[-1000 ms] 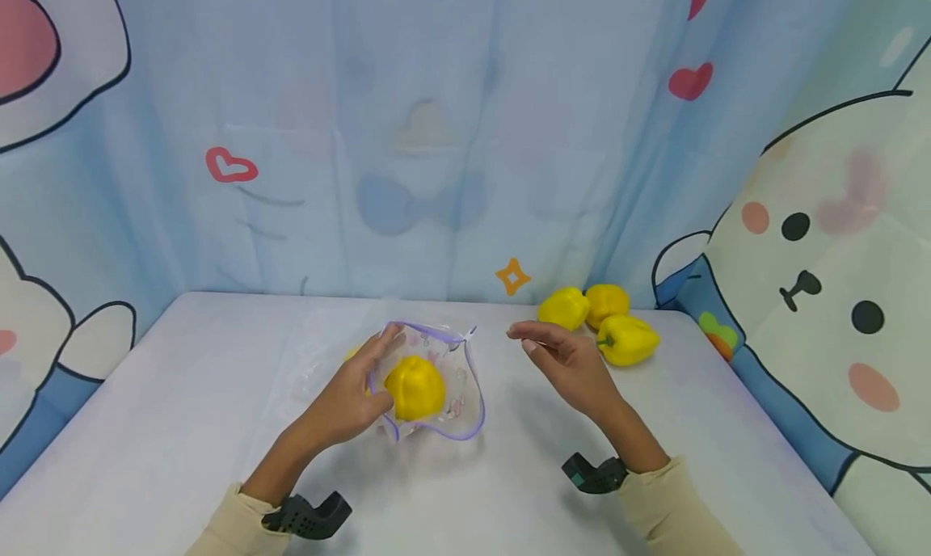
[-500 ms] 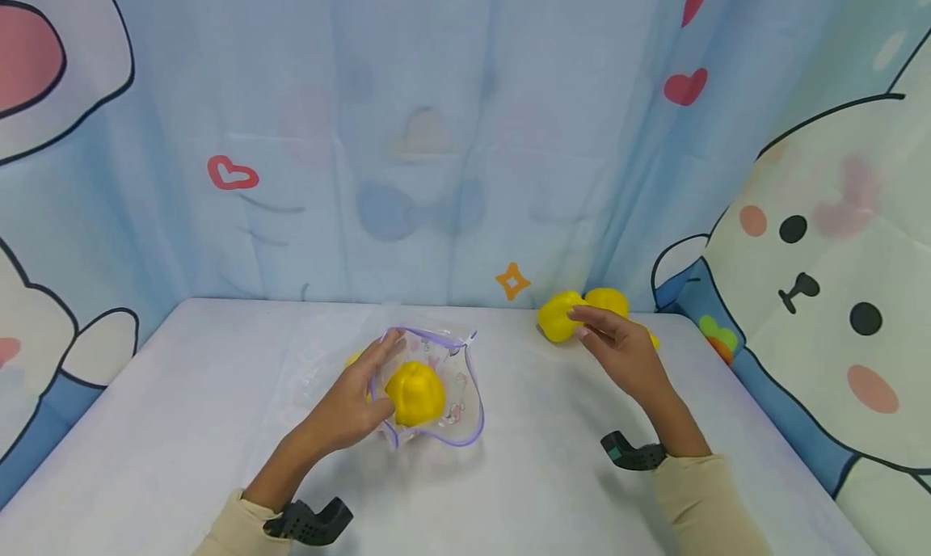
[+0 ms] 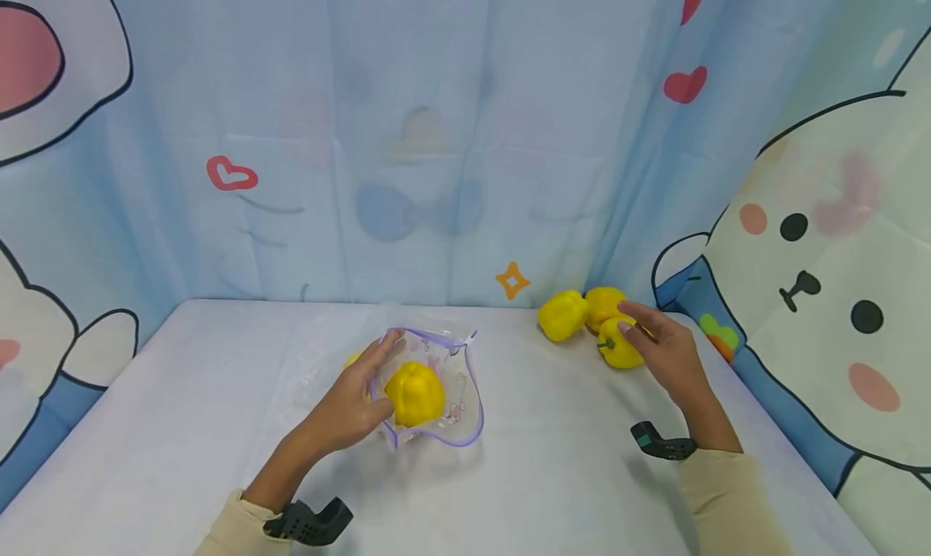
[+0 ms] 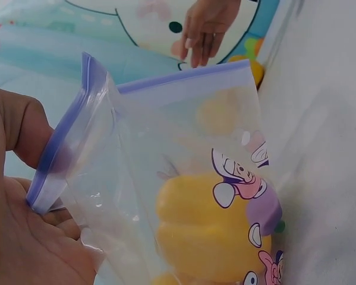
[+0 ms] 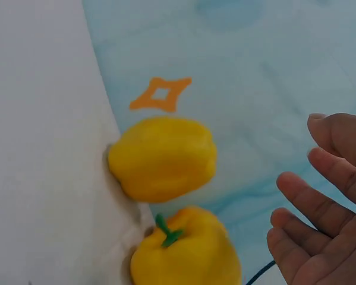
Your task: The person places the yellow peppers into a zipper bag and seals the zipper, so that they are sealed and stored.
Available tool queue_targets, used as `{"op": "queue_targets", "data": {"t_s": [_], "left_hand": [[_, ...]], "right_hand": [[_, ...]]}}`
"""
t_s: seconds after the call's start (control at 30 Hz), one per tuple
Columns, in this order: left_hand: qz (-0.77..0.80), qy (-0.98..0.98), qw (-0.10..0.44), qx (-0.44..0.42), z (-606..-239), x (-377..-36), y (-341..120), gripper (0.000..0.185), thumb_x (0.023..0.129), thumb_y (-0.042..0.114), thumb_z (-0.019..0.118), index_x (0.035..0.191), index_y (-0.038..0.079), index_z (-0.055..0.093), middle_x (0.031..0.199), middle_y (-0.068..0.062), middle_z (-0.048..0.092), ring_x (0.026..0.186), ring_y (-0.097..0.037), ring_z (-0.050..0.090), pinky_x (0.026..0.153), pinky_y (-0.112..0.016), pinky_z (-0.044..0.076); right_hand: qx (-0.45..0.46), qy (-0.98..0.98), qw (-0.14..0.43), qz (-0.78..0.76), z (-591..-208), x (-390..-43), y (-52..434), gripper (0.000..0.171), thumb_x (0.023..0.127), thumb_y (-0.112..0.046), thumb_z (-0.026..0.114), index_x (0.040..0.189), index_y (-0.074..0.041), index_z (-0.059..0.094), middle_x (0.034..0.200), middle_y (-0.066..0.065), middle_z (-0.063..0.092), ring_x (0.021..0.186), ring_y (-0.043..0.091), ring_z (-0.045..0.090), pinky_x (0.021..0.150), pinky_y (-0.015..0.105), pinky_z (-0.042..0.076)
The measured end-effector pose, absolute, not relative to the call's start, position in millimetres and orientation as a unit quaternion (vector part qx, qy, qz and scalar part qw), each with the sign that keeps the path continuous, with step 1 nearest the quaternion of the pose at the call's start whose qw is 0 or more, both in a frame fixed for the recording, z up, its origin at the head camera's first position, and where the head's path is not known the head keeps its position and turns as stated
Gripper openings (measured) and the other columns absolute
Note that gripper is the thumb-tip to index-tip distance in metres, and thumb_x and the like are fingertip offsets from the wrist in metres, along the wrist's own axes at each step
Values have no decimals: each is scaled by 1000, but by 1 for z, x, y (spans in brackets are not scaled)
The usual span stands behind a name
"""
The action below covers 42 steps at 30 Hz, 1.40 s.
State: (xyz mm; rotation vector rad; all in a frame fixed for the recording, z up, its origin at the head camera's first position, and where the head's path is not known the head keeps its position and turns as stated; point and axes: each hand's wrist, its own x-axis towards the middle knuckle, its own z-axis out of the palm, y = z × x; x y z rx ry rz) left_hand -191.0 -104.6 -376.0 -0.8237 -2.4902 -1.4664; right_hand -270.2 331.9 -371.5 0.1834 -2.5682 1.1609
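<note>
Pointing its stem [image 3: 603,343] leftward, the pepper [image 3: 618,347] lies sideways.

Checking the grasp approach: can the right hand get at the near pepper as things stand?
Probably yes. The right hand is open beside the near pepper, fingers over it, nothing between them. The other two peppers lie behind it, off the approach.

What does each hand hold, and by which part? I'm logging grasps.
The left hand pinches the clear purple-rimmed zip bag by its rim; the right hand holds nothing, open beside a yellow pepper.
</note>
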Motion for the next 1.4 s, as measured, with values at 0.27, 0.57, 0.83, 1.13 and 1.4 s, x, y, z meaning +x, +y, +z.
{"op": "queue_targets", "data": {"t_s": [0.27, 0.57, 0.83, 1.13, 1.4], "left_hand": [[-485, -828, 64, -275, -376, -192, -105, 82, 78, -9, 55, 153, -1, 22, 158, -12, 25, 145, -30, 19, 113, -50, 19], [-481, -829, 72, -277, -378, -192, -106, 82, 77, -9, 56, 152, -4, 22, 158, -14, 25, 145, -31, 20, 113, -50, 19], [-480, -828, 70, -281, -378, -192, -106, 82, 77, -9, 54, 152, -3, 22, 157, -14, 27, 145, -30, 19, 113, -51, 19], [-477, -830, 73, -281, -376, -192, -105, 83, 76, -9, 55, 152, -4, 22, 157, -14, 26, 144, -31, 20, 113, -50, 20], [-474, -832, 75, -278, -376, -191, -105, 82, 76, -9, 56, 151, -5, 23, 157, -14, 27, 144, -31, 21, 113, -49, 20]], "right_hand": [[2, -906, 168, 388, -432, -310, 381, 70, 92, -53, 56, 151, -20, 37, 154, 11, 34, 141, 34, 27, 109, 49, 29], [-71, -907, 106, 401, -428, -301, 373, 92, 91, -55, 57, 158, -15, 9, 160, 23, 4, 139, 52, 14, 105, 67, 22], [-87, -909, 81, 400, -429, -295, 361, 99, 90, -53, 59, 156, -6, 1, 158, 28, -3, 142, 50, 6, 106, 67, 18], [-101, -904, 58, 412, -433, -295, 363, 104, 89, -60, 55, 156, -8, -5, 158, 28, -1, 140, 52, 11, 108, 64, 18], [-122, -896, 56, 422, -434, -298, 362, 105, 88, -64, 53, 156, -7, -2, 157, 29, 4, 138, 50, 19, 108, 60, 24]]}}
